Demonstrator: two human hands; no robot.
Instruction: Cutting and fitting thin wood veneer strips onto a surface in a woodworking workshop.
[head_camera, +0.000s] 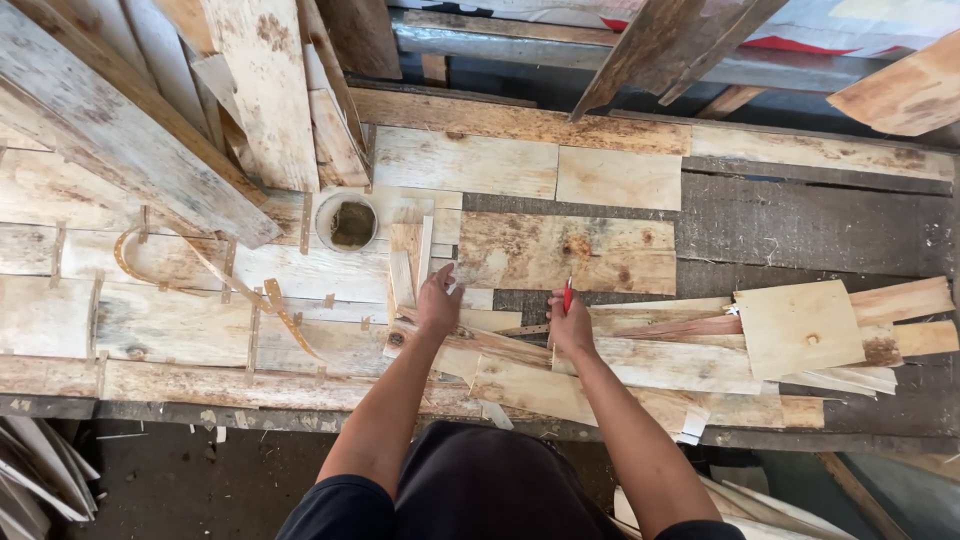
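My left hand (438, 303) rests flat, fingers spread, on thin wood veneer strips (405, 262) lying on the workbench. My right hand (571, 325) is closed around a red pencil (568, 293), its tip pointing up over a metal ruler (522, 329) that lies across the veneer between both hands. Overlapping pale veneer sheets (610, 365) lie beneath my forearms.
A round tin (347, 221) sits behind my left hand. A curved yellowish strap (200, 268) lies to the left. Rough planks (130, 130) lean at the back left. Loose veneer pieces (800, 327) pile up on the right. The bench's front edge (200, 410) runs below.
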